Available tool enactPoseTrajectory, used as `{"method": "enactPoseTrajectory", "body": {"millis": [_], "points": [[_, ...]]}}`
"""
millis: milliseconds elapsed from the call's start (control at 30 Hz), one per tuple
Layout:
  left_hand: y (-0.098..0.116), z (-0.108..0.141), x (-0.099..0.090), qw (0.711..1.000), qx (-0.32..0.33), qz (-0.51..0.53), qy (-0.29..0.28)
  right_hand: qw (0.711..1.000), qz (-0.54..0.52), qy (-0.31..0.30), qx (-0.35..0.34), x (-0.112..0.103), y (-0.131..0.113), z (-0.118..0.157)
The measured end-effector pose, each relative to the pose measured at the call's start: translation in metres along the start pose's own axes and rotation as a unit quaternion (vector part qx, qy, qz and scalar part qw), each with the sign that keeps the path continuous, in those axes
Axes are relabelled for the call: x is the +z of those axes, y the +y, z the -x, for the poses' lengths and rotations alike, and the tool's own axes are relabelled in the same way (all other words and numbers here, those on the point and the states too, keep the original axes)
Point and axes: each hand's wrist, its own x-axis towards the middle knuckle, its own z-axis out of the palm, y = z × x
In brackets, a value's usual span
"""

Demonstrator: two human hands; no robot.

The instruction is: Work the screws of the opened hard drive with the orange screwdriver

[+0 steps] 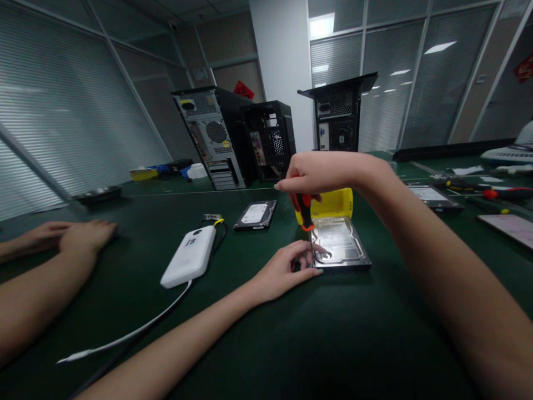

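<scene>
A hard drive (339, 241) lies flat on the dark green table, its silver metal cover facing up. My right hand (306, 178) is closed around the red and black handle of a screwdriver (306, 214), held upright. The screwdriver's shaft runs down to the drive's near left corner; the tip is too small to make out. Gripping the left edge of the drive is my left hand (293, 261), with fingers on the cover and thumb along the front edge. Right behind the drive stands a yellow box (333, 204), partly covered by my right hand.
A second hard drive (256, 215) and a white power bank (189, 255) with a cable lie to the left. Computer cases (216, 133) stand at the back. Another person's hands (87, 233) rest at far left. Pliers (508, 193) and another drive (435, 197) lie right.
</scene>
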Motion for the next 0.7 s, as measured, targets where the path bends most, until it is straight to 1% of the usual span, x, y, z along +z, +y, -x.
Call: {"method": "enactPoseTrajectory", "body": {"millis": [133,233,367,500,600,700], "points": [[-0.0004,0.0001,0.0004,1.000,0.002,0.005,0.002,1.000,-0.007,-0.010,-0.014,0.0005,0.0016,-0.0018],[0.0001,0.0001,0.0004,1.000,0.002,0.004,0.004,0.999,0.008,-0.012,-0.034,0.0009,0.0025,-0.0043],[0.0013,-0.0003,0.0001,1.000,0.001,0.004,0.001,0.997,0.037,0.014,-0.061,0.0028,0.0006,-0.0075],[0.0016,-0.0006,0.0003,1.000,0.002,0.007,-0.002,0.996,0.057,0.041,-0.058,0.0049,-0.0016,-0.0074],[0.0007,-0.0008,0.0008,1.000,0.004,0.006,-0.001,0.996,0.065,0.042,-0.049,0.0054,-0.0011,-0.0064],[-0.0005,-0.0010,0.0011,1.000,0.003,0.004,0.000,0.996,0.077,0.040,-0.025,0.0058,-0.0001,-0.0061]]}}
